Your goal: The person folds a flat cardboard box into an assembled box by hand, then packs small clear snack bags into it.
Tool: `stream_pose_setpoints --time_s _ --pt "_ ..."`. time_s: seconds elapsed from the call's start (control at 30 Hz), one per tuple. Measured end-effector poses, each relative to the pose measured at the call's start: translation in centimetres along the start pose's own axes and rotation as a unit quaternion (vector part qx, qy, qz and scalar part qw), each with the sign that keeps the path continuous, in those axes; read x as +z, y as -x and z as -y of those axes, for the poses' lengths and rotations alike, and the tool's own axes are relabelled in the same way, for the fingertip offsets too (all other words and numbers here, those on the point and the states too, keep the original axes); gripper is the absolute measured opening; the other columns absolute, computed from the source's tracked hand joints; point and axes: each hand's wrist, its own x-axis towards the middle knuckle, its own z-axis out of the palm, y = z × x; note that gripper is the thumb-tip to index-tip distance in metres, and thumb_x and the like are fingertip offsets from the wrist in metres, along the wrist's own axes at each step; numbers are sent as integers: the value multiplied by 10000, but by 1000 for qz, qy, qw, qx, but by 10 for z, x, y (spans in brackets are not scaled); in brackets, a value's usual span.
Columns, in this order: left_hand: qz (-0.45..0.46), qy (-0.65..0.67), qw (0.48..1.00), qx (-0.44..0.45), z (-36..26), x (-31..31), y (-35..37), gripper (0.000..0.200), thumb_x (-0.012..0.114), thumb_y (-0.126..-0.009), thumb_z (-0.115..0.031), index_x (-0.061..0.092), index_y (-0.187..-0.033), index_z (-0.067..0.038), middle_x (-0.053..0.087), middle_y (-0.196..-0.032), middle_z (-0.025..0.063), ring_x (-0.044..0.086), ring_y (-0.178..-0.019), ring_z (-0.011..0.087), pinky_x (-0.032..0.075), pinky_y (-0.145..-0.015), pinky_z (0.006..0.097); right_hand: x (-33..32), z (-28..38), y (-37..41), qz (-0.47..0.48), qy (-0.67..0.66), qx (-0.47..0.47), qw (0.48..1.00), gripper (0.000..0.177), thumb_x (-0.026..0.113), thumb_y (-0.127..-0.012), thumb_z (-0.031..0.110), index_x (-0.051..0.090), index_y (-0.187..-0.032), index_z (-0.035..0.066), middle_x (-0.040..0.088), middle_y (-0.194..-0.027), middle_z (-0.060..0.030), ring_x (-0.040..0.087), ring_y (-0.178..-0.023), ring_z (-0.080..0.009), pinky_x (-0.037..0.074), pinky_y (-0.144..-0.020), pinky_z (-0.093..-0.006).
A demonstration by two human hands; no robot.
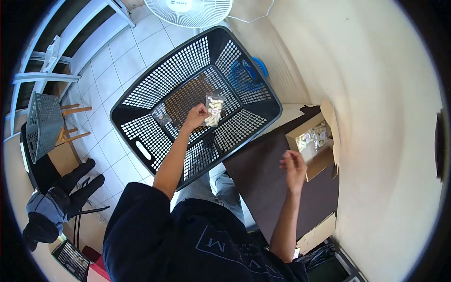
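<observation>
Left hand [199, 114] outstretched over basket [136, 98], pinching packet [215, 112], right hand [294, 167] beside carton [320, 165], seemingly released

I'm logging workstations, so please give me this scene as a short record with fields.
left hand: left hand, holding a clear bag of pale pieces over the black crate
right hand: right hand, by the open cardboard box, nothing visible in its fingers
in box: similar bags
box rests on: dark brown surface
nearby: white fan

A white fan [192, 10] stands near the wall [371, 61].
</observation>
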Motion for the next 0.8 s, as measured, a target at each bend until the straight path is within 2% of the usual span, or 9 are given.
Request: stream_pose_setpoints --time_s 0.07,0.2,0.3,0.37,0.43,0.53,0.63,0.73,0.8 --pt "-3 291 955 58 -59 -17 40 215 685 -825 -15 545 -987 -23 679 -994 106 649 -865 170 522 -782 294 20 3 13 53 -37 19 998 197 673 -908 114 624 -1056 -7 628 -910 -54 633 -773 -129 529 -633 -255" --pt "8 356 930 94 -168 -28 125 374 663 -840 37 485 -1166 -9 669 -1068 112 642 -939 153 522 -805 281 56 8 34 109 -65 1 992 453 725 -873 150 517 -1249 8 632 -1125 -157 610 -995 -189 508 -849 -313" --pt "94 357 922 114 -204 -7 176 524 663 -840 40 435 -1307 -27 643 -1155 124 630 -1003 155 511 -867 289 60 14 51 114 -143 -44 982 455 707 -887 147 495 -1260 -3 639 -1112 -152 630 -932 -189 523 -790 -305" --pt "120 314 932 136 -222 12 207 469 657 -850 37 469 -1276 -23 614 -1180 110 610 -1032 154 492 -902 294 49 14 60 191 -201 -68 958 356 675 -911 149 529 -1192 -14 667 -1043 -130 645 -846 -167 525 -717 -292" --pt "122 292 936 157 -238 35 234 404 653 -876 -3 497 -1249 -16 603 -1161 79 590 -1040 136 477 -911 285 30 2 71 153 -95 -138 974 243 674 -900 163 588 -1047 -9 700 -892 -116 663 -785 -134 519 -667 -298" --pt "3 354 930 102 -243 84 257 191 629 -942 -132 622 -1072 7 658 -947 36 591 -880 79 472 -771 224 -12 2 107 131 -30 -149 980 260 701 -869 187 604 -1015 -5 705 -850 -156 704 -775 -203 522 -699 -333" --pt "-57 270 953 126 -248 116 276 186 634 -948 -157 670 -885 15 648 -777 11 568 -737 53 451 -661 205 -43 -20 137 119 -22 -144 982 291 717 -866 212 608 -1024 -7 707 -861 -148 696 -789 -178 522 -705 -326" --pt "-43 301 944 130 -265 150 297 240 631 -955 -181 672 -822 14 632 -725 2 526 -669 34 424 -593 210 -67 -43 158 107 -83 -131 982 305 717 -871 165 595 -1095 -2 709 -958 -117 678 -841 -156 525 -742 -317" --pt "-9 319 939 127 -269 167 303 263 609 -971 -202 666 -821 5 628 -737 1 528 -672 38 426 -600 210 -77 -54 167 138 -276 -88 947 351 703 -872 86 562 -1182 1 688 -1054 -76 653 -894 -146 524 -795 -307"
